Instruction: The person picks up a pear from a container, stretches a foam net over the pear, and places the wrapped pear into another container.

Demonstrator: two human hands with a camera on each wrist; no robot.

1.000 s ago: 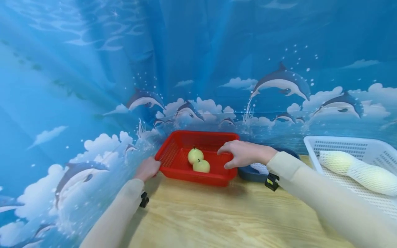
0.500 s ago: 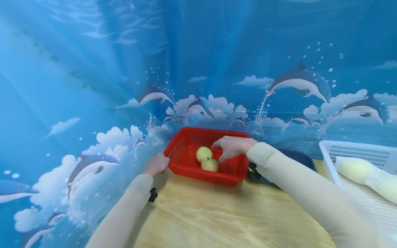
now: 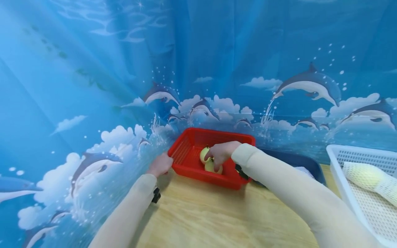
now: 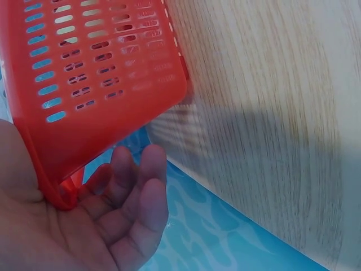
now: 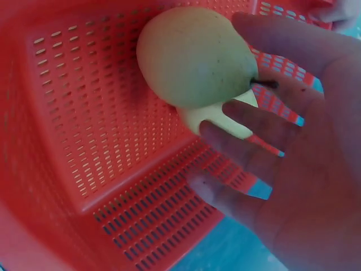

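Observation:
A red plastic basket [image 3: 198, 175] with slotted walls stands on the wooden table and contains two yellow pears. My left hand [image 3: 160, 165] grips its left rim; in the left wrist view the fingers curl below the red edge. Over the pears, my right hand [image 3: 221, 154] reaches down into the basket from the right. The right wrist view has its thumb and spread fingers around the stem end of the nearer pear [image 5: 192, 56], thumb right at the skin. The other pear [image 5: 220, 121] lies partly hidden behind it and the fingers.
A dark blue basket [image 3: 288, 162] sits right of the red one, partly covered by my right forearm. Farther right, a white basket [image 3: 338, 179] holds pale fruit in foam netting [image 3: 363, 175]. A dolphin-print curtain [image 3: 211, 69] hangs close behind and to the left.
My right hand has moved left and down from the red basket's right side onto the pears. My left hand stays on the rim. The head view has turned slightly left.

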